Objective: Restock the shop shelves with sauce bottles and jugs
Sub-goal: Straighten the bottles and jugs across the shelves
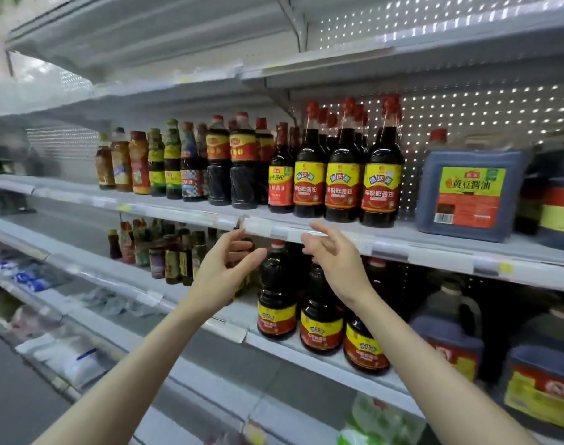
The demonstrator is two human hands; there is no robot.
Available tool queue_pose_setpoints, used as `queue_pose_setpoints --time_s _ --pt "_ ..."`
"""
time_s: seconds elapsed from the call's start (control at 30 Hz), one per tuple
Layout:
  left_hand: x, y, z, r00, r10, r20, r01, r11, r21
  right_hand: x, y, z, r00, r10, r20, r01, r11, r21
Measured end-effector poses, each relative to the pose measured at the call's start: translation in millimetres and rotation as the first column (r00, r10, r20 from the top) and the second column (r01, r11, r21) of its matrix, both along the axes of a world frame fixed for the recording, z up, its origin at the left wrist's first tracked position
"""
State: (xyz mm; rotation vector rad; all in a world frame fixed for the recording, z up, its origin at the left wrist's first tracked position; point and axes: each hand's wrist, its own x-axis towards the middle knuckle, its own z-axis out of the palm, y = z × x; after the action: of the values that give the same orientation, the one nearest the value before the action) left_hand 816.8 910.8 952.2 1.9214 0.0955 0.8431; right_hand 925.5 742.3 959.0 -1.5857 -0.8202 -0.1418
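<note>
Both forearms are bare along their whole visible length, from the frame's lower edge up to the left hand (224,271) and right hand (337,256) at centre.

Two hands (224,271) (335,256), four jugs (470,194) (bottles (380,184): dozens)

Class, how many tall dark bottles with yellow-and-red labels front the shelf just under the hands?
3: left bottle, middle bottle, right bottle behind the right forearm; others may hide behind.
</note>
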Motion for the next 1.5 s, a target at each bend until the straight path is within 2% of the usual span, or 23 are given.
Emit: queue_pose_setpoints --time_s 0.17,0.4,0.57,0.73,1.0,1.13,1.3,1.5 --pt "45 69 -37 0.992 -0.101 -0.079 0.098 0.994 -0.04 24 58 -42 0.989 -0.121 -0.087 0.121 0.993 -0.008" --pt "108 147 -101 0.943 -0.235 -0.236 0.215 0.971 -0.106 56 130 -116 0.918 -0.3 -0.258 0.287 0.954 -0.089" --pt "140 165 -148 0.906 -0.304 -0.294 0.247 0.945 -0.216 72 155 -162 0.852 -0.416 -0.317 0.403 0.909 -0.111" --pt "174 172 -191 0.881 -0.346 -0.323 0.269 0.927 -0.261 85 171 -201 0.812 -0.488 -0.321 0.473 0.872 -0.127" --pt "215 163 -233 0.89 -0.383 -0.248 0.297 0.899 -0.323 112 183 -246 0.803 -0.482 -0.349 0.502 0.864 -0.037" --pt "229 153 -244 0.861 -0.477 -0.174 0.374 0.827 -0.419 129 184 -267 0.827 -0.474 -0.303 0.485 0.873 -0.043" --pt "246 153 -261 0.823 -0.556 -0.115 0.472 0.782 -0.407 146 181 -280 0.854 -0.418 -0.311 0.422 0.905 -0.058" --pt "257 160 -274 0.766 -0.627 -0.143 0.548 0.753 -0.364 162 182 -296 0.884 -0.38 -0.271 0.383 0.923 -0.045"
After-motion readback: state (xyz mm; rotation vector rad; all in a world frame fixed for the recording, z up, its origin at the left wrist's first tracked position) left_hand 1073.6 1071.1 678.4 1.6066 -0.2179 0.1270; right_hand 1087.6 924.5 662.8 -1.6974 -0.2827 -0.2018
